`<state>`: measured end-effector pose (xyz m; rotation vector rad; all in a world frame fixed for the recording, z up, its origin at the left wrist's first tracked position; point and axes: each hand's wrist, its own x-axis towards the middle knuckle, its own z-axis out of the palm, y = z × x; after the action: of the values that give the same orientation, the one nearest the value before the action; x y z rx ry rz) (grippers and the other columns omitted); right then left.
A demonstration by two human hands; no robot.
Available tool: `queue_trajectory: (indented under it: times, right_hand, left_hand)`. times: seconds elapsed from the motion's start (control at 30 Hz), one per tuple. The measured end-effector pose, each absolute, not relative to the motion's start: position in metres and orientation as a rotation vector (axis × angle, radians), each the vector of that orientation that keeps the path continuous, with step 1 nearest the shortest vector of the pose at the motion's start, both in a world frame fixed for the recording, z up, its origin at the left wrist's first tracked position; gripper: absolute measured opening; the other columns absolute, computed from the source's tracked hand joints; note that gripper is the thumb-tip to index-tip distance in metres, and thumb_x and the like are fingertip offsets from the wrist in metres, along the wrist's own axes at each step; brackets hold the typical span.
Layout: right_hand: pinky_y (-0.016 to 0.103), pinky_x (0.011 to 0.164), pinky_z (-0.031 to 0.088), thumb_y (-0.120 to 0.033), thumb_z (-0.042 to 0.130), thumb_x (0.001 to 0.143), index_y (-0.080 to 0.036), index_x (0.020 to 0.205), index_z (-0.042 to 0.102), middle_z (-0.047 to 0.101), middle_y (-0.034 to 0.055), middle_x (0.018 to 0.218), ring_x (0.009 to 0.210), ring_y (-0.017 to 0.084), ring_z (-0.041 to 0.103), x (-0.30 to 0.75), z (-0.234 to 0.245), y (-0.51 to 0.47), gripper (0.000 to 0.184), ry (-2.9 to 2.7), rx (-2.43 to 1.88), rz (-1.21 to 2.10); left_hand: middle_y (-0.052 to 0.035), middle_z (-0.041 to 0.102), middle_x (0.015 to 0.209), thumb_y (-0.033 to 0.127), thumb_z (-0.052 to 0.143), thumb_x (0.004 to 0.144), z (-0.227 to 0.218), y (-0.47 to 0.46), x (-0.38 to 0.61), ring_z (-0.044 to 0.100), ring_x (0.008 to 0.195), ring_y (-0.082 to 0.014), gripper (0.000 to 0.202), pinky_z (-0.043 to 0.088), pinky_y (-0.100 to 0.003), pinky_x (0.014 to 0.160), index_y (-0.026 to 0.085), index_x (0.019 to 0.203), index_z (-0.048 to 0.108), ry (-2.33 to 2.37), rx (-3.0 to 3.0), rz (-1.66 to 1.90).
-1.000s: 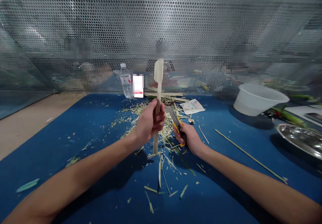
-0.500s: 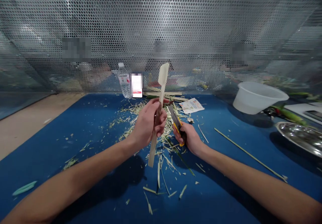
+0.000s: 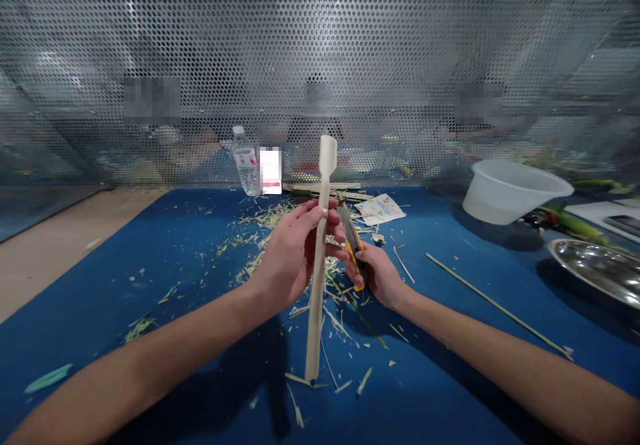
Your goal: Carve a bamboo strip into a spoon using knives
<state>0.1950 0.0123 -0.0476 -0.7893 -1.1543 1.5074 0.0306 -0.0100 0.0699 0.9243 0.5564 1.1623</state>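
Note:
A pale bamboo-like strip (image 3: 315, 318) with a wider, flat paddle-shaped end (image 3: 328, 157) stands nearly upright in front of me. My left hand (image 3: 300, 238) pinches it between thumb and fingers, below the paddle, with the other fingers loosely curled behind. In my right hand (image 3: 377, 268) is a yellow and black utility knife (image 3: 356, 245), gripped by its handle, blade end pointing up and away. The knife lies just right of my left fingertips, apart from the strip. Pale shavings (image 3: 270, 221) are scattered on the blue mat (image 3: 190, 245) beneath and behind my hands.
Behind the mat rises a perforated metal screen (image 3: 260, 51). Before it stand a water bottle (image 3: 245, 165) and a lit phone (image 3: 271, 171). A printed card (image 3: 381, 209), a white plastic tub (image 3: 510, 195), a steel dish (image 3: 597, 268) and a long thin strip (image 3: 495, 303) lie to the right.
The strip has turned in my left hand and is more upright, its lower end swung nearer to me. My left fingers have loosened around it. The knife has barely moved.

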Motion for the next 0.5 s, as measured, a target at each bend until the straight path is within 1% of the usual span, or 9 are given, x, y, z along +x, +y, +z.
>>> queue_trajectory:
  times: [0.1,0.17,0.23,0.27,0.3,0.37,0.4,0.43,0.5]
  right_hand:
    - [0.023,0.044,0.029,-0.032,0.061,0.08,-0.021,0.073,0.047,0.045,-0.0068,0.059,0.045,0.006,0.041,0.191,-0.038,-0.002,0.019,-1.082,-0.716,1.503]
    - [0.022,0.044,0.031,-0.029,0.066,0.078,-0.021,0.076,0.05,0.044,-0.0078,0.057,0.045,0.006,0.041,0.188,-0.032,-0.014,0.018,-1.067,-0.658,1.522]
    - [0.021,0.042,0.031,-0.028,0.066,0.078,-0.022,0.082,0.053,0.047,-0.0081,0.059,0.042,0.005,0.04,0.185,-0.028,-0.025,0.015,-1.082,-0.624,1.595]
    - [0.021,0.04,0.03,-0.028,0.066,0.078,-0.022,0.087,0.056,0.051,-0.0075,0.062,0.039,0.004,0.04,0.184,-0.027,-0.031,0.015,-1.112,-0.615,1.636]
    - [0.021,0.039,0.03,-0.028,0.067,0.078,-0.023,0.096,0.058,0.058,-0.0056,0.069,0.038,0.003,0.041,0.183,-0.027,-0.035,0.02,-1.148,-0.61,1.672]
    - [0.022,0.038,0.032,-0.028,0.067,0.078,-0.025,0.115,0.058,0.065,-0.0019,0.082,0.037,0.003,0.044,0.182,-0.027,-0.042,0.039,-1.236,-0.601,1.752]
    - [0.022,0.038,0.032,-0.028,0.067,0.078,-0.026,0.123,0.057,0.066,-0.0009,0.085,0.038,0.003,0.045,0.183,-0.028,-0.043,0.046,-1.278,-0.603,1.784]
    - [0.022,0.038,0.033,-0.029,0.067,0.078,-0.025,0.127,0.056,0.066,-0.0011,0.081,0.039,0.004,0.045,0.183,-0.029,-0.044,0.05,-1.318,-0.606,1.808]
    - [0.022,0.04,0.034,-0.03,0.066,0.08,-0.022,0.129,0.058,0.061,-0.0039,0.065,0.04,0.005,0.044,0.185,-0.031,-0.045,0.05,-1.381,-0.61,1.822]
  left_hand:
    - [-0.0017,0.058,0.082,0.018,0.049,0.092,0.071,-0.008,0.032,0.06,0.066,-0.0095,0.014,0.056,-0.022,0.055,0.013,0.097,0.061,0.598,0.888,1.188]
    - [-0.0021,0.059,0.08,0.016,0.048,0.093,0.07,-0.005,0.032,0.061,0.067,-0.0094,0.012,0.058,-0.023,0.059,0.012,0.093,0.06,0.645,0.838,1.209]
    - [-0.0031,0.06,0.077,0.014,0.046,0.093,0.066,0.001,0.033,0.063,0.066,-0.0094,0.013,0.059,-0.024,0.063,0.011,0.09,0.059,0.714,0.767,1.223]
    - [-0.0039,0.061,0.076,0.013,0.046,0.093,0.064,0.005,0.033,0.064,0.066,-0.0096,0.014,0.059,-0.024,0.065,0.01,0.088,0.058,0.753,0.727,1.226]
    - [-0.0048,0.061,0.074,0.013,0.044,0.093,0.06,0.009,0.033,0.064,0.065,-0.0097,0.016,0.059,-0.023,0.066,0.009,0.087,0.058,0.794,0.686,1.229]
    - [-0.0068,0.063,0.074,0.012,0.045,0.093,0.052,0.017,0.033,0.066,0.065,-0.0097,0.016,0.059,-0.021,0.065,0.008,0.083,0.058,0.851,0.631,1.214]
    - [-0.0072,0.064,0.074,0.011,0.047,0.092,0.048,0.021,0.033,0.066,0.064,-0.0094,0.015,0.058,-0.021,0.065,0.008,0.082,0.057,0.872,0.615,1.198]
    - [-0.0074,0.064,0.072,0.011,0.047,0.091,0.044,0.024,0.033,0.065,0.062,-0.0087,0.016,0.058,-0.02,0.065,0.008,0.08,0.057,0.886,0.599,1.189]
    - [-0.0069,0.064,0.07,0.01,0.048,0.09,0.038,0.03,0.033,0.064,0.061,-0.0078,0.017,0.058,-0.019,0.066,0.008,0.077,0.058,0.895,0.608,1.179]
